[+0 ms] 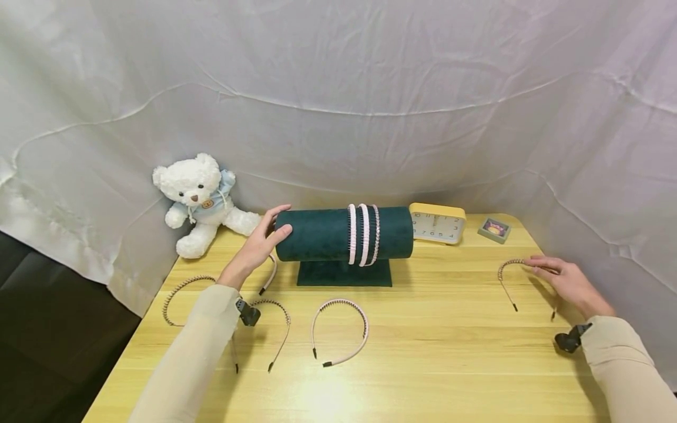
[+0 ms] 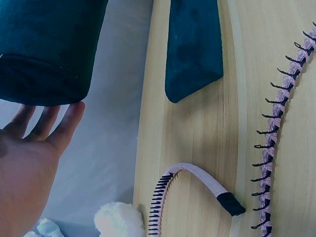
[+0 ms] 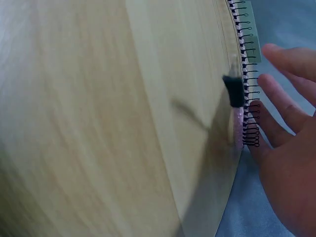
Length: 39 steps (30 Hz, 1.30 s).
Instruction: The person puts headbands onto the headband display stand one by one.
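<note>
Three headbands (image 1: 365,235) are spaced along a green roll (image 1: 312,235), apparently steadied at its end by the straight-fingered left hand (image 1: 256,247), while another headband (image 1: 500,271) is touched, grip unclear, by the right hand (image 1: 571,285) at the table's (image 1: 444,329) right.

Left of my right grip (image 1: 567,282) I have bare surface (image 1: 439,305) as far as the green roll (image 1: 317,235); to its right the curtain (image 1: 603,235) blocks me, and beyond it sits the small box (image 1: 494,230). The roll meets my left grip (image 1: 258,242) on its right, the bear (image 1: 191,179) stands off its left, loose headbands (image 1: 341,302) on its near side.
</note>
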{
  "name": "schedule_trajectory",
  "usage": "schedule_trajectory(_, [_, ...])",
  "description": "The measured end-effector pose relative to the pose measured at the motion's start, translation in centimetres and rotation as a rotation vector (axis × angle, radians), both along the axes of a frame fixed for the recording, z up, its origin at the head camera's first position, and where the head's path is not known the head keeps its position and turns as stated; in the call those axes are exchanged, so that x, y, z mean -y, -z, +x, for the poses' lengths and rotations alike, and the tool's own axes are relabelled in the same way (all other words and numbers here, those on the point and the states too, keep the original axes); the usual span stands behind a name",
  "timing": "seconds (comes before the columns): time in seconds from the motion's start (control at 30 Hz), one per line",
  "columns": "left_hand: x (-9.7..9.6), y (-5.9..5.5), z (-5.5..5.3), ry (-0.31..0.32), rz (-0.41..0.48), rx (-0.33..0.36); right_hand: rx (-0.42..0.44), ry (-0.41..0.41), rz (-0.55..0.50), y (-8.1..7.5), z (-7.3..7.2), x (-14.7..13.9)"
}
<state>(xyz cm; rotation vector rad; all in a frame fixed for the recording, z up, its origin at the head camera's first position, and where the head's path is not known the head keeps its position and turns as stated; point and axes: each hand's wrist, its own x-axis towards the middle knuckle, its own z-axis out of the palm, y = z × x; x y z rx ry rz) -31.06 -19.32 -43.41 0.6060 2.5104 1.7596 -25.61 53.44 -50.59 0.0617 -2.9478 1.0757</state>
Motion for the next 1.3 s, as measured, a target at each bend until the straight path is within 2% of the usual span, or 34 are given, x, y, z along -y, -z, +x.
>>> schedule_trajectory(0.13, [-0.01,-0.02,-0.01,0.002,-0.001,0.003,0.031,-0.013,-0.001,0.12,-0.19,0.09])
schedule_trajectory(0.5, [-0.02,-0.10,0.03,0.000,-0.002,0.000,0.085,-0.021,0.088,-0.28,-0.43,0.10])
schedule_trajectory(0.77, [-0.06,-0.11,0.06,0.000,-0.001,-0.002,0.063,-0.002,0.115,-0.46,-0.20,0.28])
schedule_trajectory(1.07, [-0.09,-0.09,0.12,0.001,0.004,-0.004,0.066,-0.029,0.116,-0.05,0.19,0.28])
schedule_trajectory(1.3, [0.02,-0.01,0.04,0.003,0.002,-0.008,0.010,-0.040,0.117,0.49,0.09,0.39])
